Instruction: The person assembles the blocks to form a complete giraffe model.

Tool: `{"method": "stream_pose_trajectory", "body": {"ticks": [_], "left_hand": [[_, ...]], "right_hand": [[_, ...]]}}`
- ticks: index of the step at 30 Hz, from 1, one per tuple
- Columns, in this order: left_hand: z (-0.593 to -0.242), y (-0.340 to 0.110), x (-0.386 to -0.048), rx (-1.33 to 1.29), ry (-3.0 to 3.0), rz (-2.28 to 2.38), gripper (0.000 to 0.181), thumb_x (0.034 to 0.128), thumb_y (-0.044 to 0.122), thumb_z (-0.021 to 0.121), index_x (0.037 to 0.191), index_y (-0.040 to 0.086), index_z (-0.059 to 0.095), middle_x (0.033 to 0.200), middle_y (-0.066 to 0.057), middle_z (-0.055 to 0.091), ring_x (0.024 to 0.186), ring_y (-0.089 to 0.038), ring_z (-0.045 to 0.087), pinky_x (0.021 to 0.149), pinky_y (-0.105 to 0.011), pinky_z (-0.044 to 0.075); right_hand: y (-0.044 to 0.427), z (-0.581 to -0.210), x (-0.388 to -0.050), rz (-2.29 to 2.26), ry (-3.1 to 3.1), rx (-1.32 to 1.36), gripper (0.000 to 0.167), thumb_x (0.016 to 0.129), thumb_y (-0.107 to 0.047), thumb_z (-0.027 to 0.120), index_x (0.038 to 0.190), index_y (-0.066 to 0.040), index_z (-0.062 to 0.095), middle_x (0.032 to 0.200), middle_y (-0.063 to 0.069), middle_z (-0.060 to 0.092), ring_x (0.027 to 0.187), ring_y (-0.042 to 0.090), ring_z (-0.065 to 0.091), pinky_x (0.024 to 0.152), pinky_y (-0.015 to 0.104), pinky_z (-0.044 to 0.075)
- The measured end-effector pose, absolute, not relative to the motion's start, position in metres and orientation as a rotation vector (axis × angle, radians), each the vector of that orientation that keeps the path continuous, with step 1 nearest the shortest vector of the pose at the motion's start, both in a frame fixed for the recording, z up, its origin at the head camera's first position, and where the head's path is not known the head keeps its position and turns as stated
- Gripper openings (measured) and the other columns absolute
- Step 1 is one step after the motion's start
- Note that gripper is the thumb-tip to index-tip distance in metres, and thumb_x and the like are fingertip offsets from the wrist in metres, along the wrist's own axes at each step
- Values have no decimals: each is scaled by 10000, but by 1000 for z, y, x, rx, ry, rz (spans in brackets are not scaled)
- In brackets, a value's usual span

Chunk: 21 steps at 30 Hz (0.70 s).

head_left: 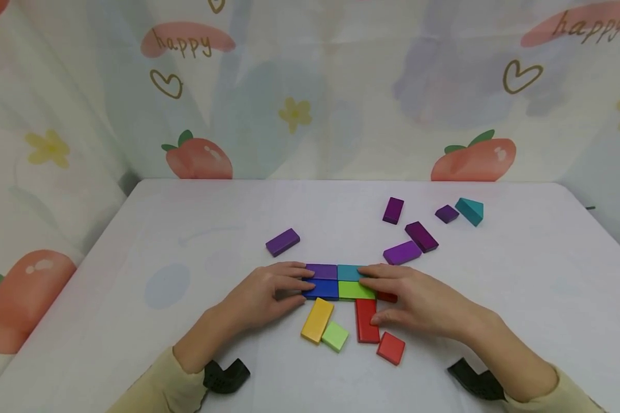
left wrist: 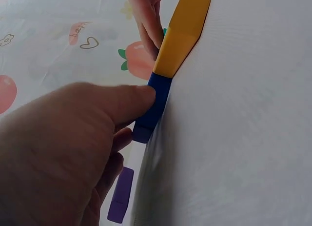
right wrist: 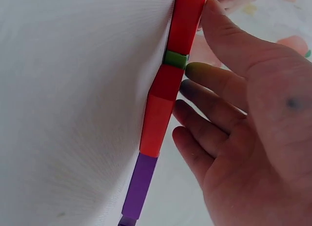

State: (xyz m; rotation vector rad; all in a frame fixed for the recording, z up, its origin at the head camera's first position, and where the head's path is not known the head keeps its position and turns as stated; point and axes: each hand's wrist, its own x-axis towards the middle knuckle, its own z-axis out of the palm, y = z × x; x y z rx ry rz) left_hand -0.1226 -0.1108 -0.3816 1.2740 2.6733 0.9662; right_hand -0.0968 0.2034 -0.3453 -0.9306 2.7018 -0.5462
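Note:
Four-sided group on the white table: a purple block (head_left: 322,272) and a teal block (head_left: 347,272) lie above a blue block (head_left: 322,290) and a green block (head_left: 352,291), edges together. My left hand (head_left: 266,292) touches the left ends of the purple and blue blocks with extended fingers. In the left wrist view its thumb rests against the blue block (left wrist: 160,94). The right hand (head_left: 421,295) lays its fingertips over the right ends of the teal and green blocks. Its thumb touches a red block (head_left: 365,328) below them. Another red block (head_left: 388,296) is partly hidden under this hand.
Nearer me lie a yellow block (head_left: 317,321), a light green square (head_left: 335,336) and a red square (head_left: 391,348). A loose purple block (head_left: 282,242) sits behind the left hand. Several purple blocks and a teal triangle (head_left: 470,211) are scattered at the back right.

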Motion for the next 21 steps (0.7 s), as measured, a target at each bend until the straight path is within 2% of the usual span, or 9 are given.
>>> {"method": "stream_pose_trajectory", "body": {"ticks": [7,13,21], "left_hand": [[-373,-113,-116,1420,2638,939,326,901,225,788,1209,126,749,1348,5,617,1334,-179,487,1095,-370,421],[-367,-120,-98,1524,2490,703,425,936,300,739,1341,182,682,1434,103,561,1411,-154,398,1134,-401,372],[-369,-127,-81,1639,2621,618,329,945,267,737,1251,148,738,1302,56,664,1300,-159,536,1088,-360,428]], "right_hand": [[201,-343,-96,-631,2736,-918,536,928,-389,739,1395,-148,632,1449,8,547,1352,300,481,1000,479,500],[200,-342,-96,-656,2753,-922,500,921,-337,757,1371,-146,650,1421,13,573,1336,299,503,990,478,507],[203,-339,-95,-643,2770,-911,485,921,-322,758,1360,-142,659,1415,8,578,1334,296,505,996,489,500]]}}
